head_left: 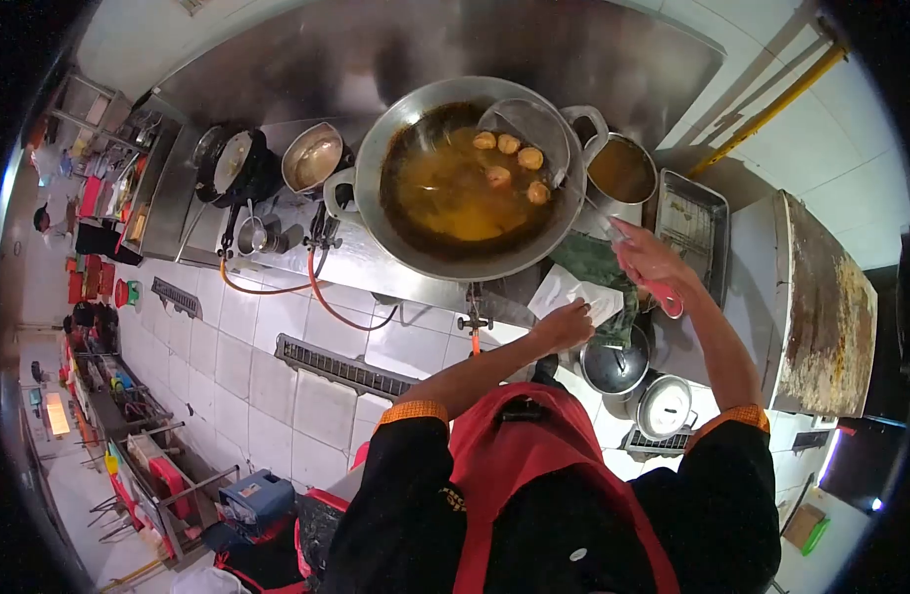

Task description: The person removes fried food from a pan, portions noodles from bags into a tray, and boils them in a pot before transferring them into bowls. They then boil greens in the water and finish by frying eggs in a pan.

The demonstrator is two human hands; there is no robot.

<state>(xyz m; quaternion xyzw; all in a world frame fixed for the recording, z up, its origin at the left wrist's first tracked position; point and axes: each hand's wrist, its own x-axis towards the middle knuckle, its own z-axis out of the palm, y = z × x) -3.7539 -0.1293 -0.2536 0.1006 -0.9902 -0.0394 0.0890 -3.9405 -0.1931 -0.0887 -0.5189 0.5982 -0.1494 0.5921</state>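
A large wok (373,220) of brownish oil holds several round browned pieces (530,157) near its right side. Beside them a mesh strainer (534,121) dips into the oil at the upper right. My right hand (648,255) is closed round the strainer's handle, right of the wok, with a red handle end (665,298) showing below the palm. My left hand (566,325) is closed on a white cloth or paper (579,295) at the counter's front edge, below the wok. Dark green cloth (593,259) lies beside it.
A pot of brown liquid (621,170) and a metal tray (692,223) stand right of the wok. Left are a saucepan (314,158) and a black pan (232,163). Lidded pots (665,407) sit low at right. Orange gas hoses (321,297) hang along the front.
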